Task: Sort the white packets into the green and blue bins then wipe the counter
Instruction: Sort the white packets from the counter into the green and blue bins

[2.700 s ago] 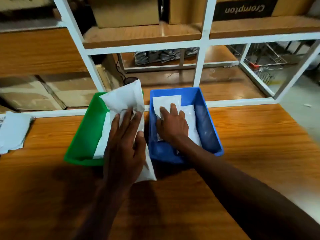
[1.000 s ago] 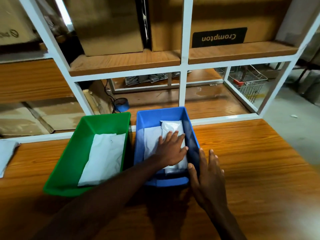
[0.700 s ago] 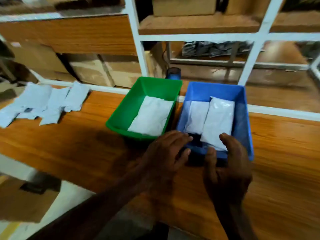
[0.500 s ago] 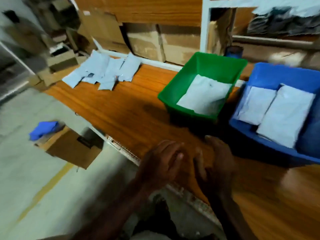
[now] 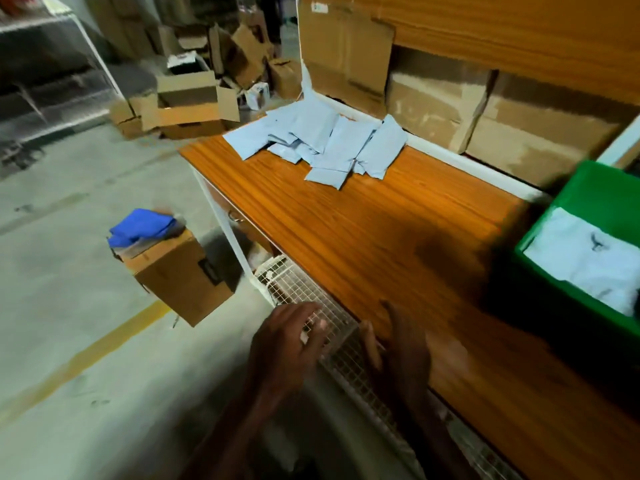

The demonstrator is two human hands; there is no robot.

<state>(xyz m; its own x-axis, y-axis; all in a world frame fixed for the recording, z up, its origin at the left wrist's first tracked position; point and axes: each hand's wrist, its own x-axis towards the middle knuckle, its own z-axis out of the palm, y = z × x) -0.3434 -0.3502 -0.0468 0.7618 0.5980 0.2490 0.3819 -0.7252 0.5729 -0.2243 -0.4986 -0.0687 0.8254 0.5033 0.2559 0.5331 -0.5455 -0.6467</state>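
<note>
A pile of several white packets lies at the far left end of the wooden counter. The green bin shows at the right edge with a white packet flat inside it. The blue bin is out of view. My left hand hovers off the counter's front edge, over a wire mesh shelf, fingers apart and holding nothing. My right hand is blurred at the counter's front edge, fingers spread and holding nothing.
A cardboard box on the floor at the left carries a folded blue cloth. Open cartons lie on the floor beyond the counter's end. Flattened cardboard stands behind the counter. A wire mesh shelf sits under the front edge.
The view has swung left from the bins to the packet pile. Both hands left the blue bin and now hang at the counter's front edge. The blue bin has gone out of view.
</note>
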